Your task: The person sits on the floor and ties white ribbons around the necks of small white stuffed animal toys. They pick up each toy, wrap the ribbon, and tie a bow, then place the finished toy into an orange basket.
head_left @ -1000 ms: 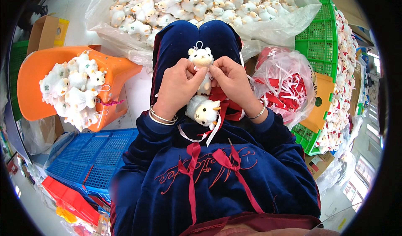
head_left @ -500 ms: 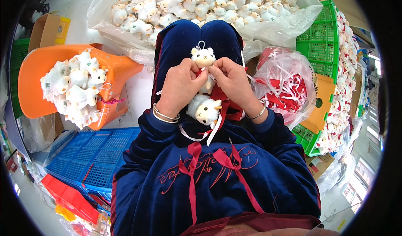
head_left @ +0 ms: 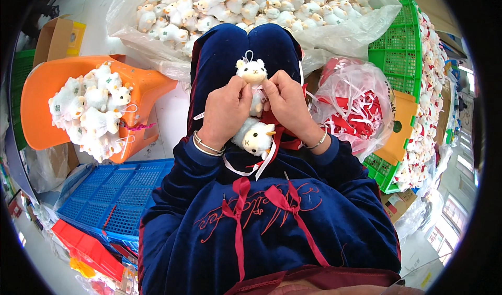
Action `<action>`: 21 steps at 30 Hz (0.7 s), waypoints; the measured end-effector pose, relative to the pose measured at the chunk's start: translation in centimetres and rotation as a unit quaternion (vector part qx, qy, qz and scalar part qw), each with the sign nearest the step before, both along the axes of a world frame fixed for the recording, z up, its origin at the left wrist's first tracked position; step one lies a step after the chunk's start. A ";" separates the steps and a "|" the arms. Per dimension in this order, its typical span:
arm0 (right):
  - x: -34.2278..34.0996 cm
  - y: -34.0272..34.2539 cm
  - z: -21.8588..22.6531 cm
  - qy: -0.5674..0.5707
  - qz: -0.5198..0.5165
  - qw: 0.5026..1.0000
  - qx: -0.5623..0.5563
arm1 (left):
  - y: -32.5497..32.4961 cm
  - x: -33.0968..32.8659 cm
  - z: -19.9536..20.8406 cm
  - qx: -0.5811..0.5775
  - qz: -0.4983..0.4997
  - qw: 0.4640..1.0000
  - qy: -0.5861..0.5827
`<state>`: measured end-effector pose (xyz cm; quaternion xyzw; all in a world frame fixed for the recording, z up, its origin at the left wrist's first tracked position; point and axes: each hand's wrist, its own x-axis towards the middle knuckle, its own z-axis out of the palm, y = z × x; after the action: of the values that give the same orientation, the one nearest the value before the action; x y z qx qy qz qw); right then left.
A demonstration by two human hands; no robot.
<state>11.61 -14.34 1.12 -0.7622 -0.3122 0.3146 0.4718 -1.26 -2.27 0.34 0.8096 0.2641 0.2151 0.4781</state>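
On my lap a small white plush sheep (head_left: 252, 71) with a hanging loop on its head stands upright between my hands, facing me. A pale ribbon (head_left: 258, 87) crosses its neck. My left hand (head_left: 226, 110) pinches at the left side of the neck, its fingertips closed on the ribbon. At the other side my right hand (head_left: 288, 102) is closed too, thumb and forefinger on the ribbon; the ends are hidden in the fingers. Just below lies a second plush sheep (head_left: 255, 138), tipped sideways, with red and white ribbons (head_left: 273, 159) beside it.
White plush sheep (head_left: 282, 4) fill a clear plastic sheet beyond my knees. More sheep (head_left: 94, 109) sit on an orange chair (head_left: 39, 104) at left, above a blue crate (head_left: 120, 190). At right are a bag of red and white ribbons (head_left: 361, 112) and a green crate (head_left: 396, 59).
My hands have drawn slightly apart at the sheep's neck, and the pale ribbon there shows more. The red piece between my fingers is no longer visible. The second sheep has stayed in place.
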 end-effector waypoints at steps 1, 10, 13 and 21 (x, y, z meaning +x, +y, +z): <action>0.0 0.0 0.1 0.014 0.000 1.000 0.004 | 0.0 -0.1 -0.1 -0.001 0.001 1.000 -0.002; 2.3 -0.9 2.2 0.204 -0.022 0.979 0.001 | 2.3 -1.6 1.1 -0.176 -0.006 0.984 0.035; 2.7 -1.4 2.1 0.206 -0.014 0.978 -0.002 | 2.0 -1.5 1.8 -0.149 0.020 0.988 0.030; 2.0 -1.2 2.6 0.168 0.080 0.982 -0.031 | 1.9 0.5 2.8 -0.086 -0.014 0.988 0.125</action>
<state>13.60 -15.50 3.75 -0.6854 -0.2788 0.4840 0.4672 -0.72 -0.40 3.16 0.7894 0.3278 0.0822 0.5125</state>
